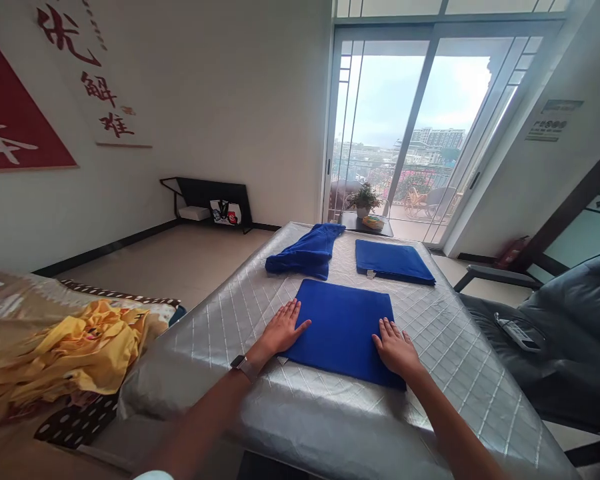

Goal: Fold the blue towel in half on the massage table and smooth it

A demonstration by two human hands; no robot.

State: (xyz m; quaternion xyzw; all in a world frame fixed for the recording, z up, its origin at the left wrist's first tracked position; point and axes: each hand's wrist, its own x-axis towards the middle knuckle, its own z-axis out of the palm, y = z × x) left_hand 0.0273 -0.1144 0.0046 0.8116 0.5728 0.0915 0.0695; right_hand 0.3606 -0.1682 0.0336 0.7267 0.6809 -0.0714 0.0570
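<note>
A blue cloth (pixel 343 327), folded into a flat rectangle, lies in front of me on a silver quilted table cover (pixel 220 327). My left hand (pixel 283 327) rests flat on its left edge, fingers stretched out, with a watch on the wrist. On the right edge lies my right hand (pixel 396 347), palm down with its fingers extended. Behind, a second folded blue cloth (pixel 394 261) sits to the right, a small white tag at its near edge. A crumpled blue cloth (pixel 307 251) lies loosely to the left of it.
Yellow cloth (pixel 95 343) is heaped on a surface at the left. A dark armchair (pixel 575 327) with a remote-like device (pixel 517 332) on it stands at the right. Beyond the table are a small stand with a potted plant (pixel 364 200) and a sliding glass door (pixel 380 113).
</note>
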